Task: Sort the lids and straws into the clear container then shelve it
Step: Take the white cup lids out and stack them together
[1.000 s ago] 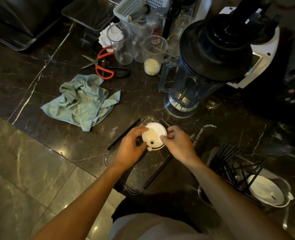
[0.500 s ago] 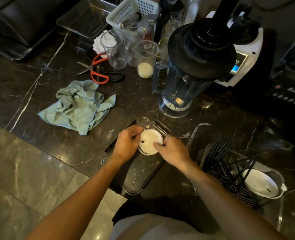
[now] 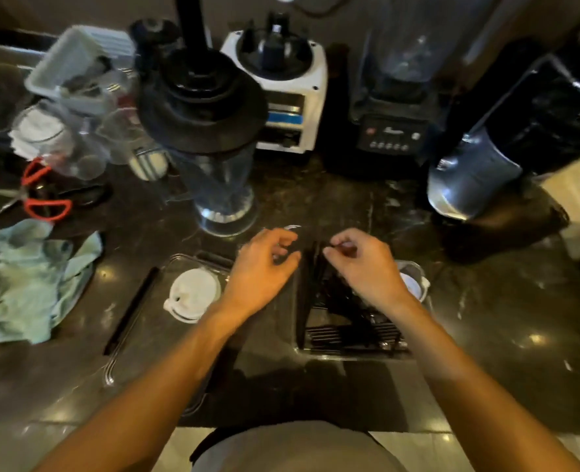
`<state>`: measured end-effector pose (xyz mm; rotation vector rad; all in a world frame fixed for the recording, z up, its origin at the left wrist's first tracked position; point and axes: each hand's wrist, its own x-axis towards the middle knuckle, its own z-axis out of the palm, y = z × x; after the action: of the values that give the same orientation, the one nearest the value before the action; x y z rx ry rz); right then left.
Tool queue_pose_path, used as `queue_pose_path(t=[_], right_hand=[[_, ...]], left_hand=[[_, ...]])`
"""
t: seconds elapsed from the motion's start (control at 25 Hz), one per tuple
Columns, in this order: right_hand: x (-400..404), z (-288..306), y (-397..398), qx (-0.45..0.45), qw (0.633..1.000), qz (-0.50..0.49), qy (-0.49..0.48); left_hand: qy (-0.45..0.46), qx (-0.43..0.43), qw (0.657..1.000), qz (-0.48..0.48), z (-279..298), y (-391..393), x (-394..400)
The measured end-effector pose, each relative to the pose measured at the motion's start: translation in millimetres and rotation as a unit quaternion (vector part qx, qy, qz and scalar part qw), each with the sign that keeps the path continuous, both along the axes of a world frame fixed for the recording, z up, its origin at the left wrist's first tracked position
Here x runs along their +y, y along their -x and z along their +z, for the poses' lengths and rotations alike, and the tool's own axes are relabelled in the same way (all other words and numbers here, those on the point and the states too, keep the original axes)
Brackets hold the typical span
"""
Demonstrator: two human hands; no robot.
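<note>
A stack of white lids (image 3: 193, 294) lies inside the clear container (image 3: 179, 259) on the dark marble counter, left of my hands. One black straw (image 3: 132, 311) lies along the container's left side. Further right, a second clear tray (image 3: 349, 352) holds several black straws (image 3: 343, 321) and another white lid (image 3: 414, 284). My left hand (image 3: 264, 264) hovers between the two trays, fingers apart and holding nothing. My right hand (image 3: 363, 264) is over the straw tray with curled fingertips at the upper ends of the straws; motion blur hides any grip.
A blender jug (image 3: 220, 172) with a black lid stands just behind my hands. Red-handled scissors (image 3: 43, 199), a green cloth (image 3: 26, 277) and measuring cups (image 3: 125, 141) sit at the left. Blender bases (image 3: 281, 97) and a metal jug (image 3: 472, 172) line the back.
Both hands let go of the white lids, which now rest in the clear container, and moved right to the straw tray. The camera view swung right as well.
</note>
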<state>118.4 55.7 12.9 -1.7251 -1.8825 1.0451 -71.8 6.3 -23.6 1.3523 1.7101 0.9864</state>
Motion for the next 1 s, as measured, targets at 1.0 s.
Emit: queue_pose_path(t=[1.0], right_hand=[[-2, 10, -139, -0.03, 0.992, 0.079, -0.096]], left_hand=[[0.064, -0.083, 0.982, -0.155, -6, -144, 13]])
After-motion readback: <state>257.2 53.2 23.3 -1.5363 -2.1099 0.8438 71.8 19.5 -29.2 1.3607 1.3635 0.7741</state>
